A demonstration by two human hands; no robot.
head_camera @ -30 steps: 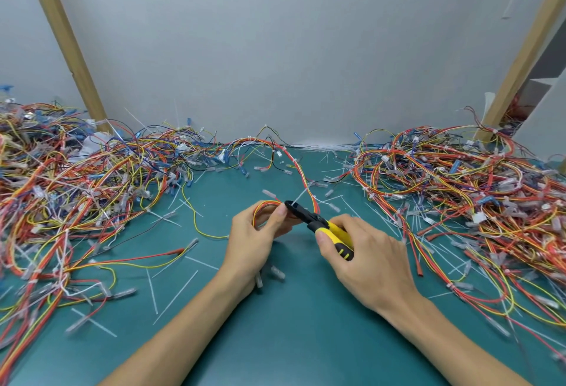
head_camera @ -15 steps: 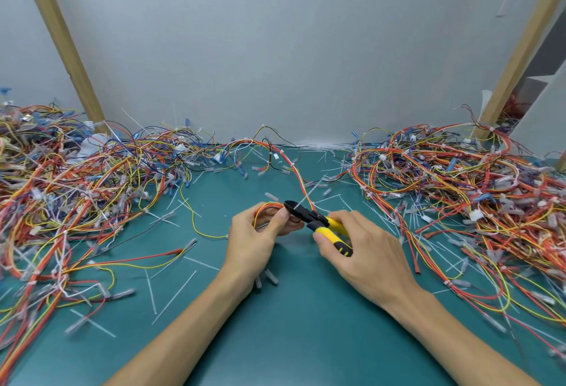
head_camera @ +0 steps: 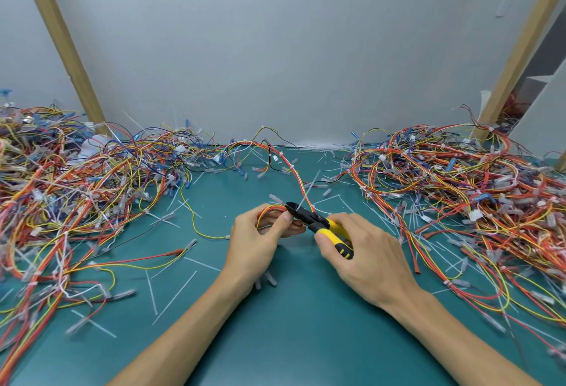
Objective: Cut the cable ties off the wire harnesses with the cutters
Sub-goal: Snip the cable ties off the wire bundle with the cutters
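Left hand pinches orange-red-yellow wire harness; right hand grips yellow-handled black cutters

Grey wall at 12 o'clock, teal table mat beneath. Tangled multicoloured wire heaps at 9 and 3 o'clock. Cutters' tip sits at the harness loop, centre.

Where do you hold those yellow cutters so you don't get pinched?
Grip the cutters by the yellow handles, coming from the right, as the right hand does. The black tip points left at the wires in the left hand, so the handles are the safe end.
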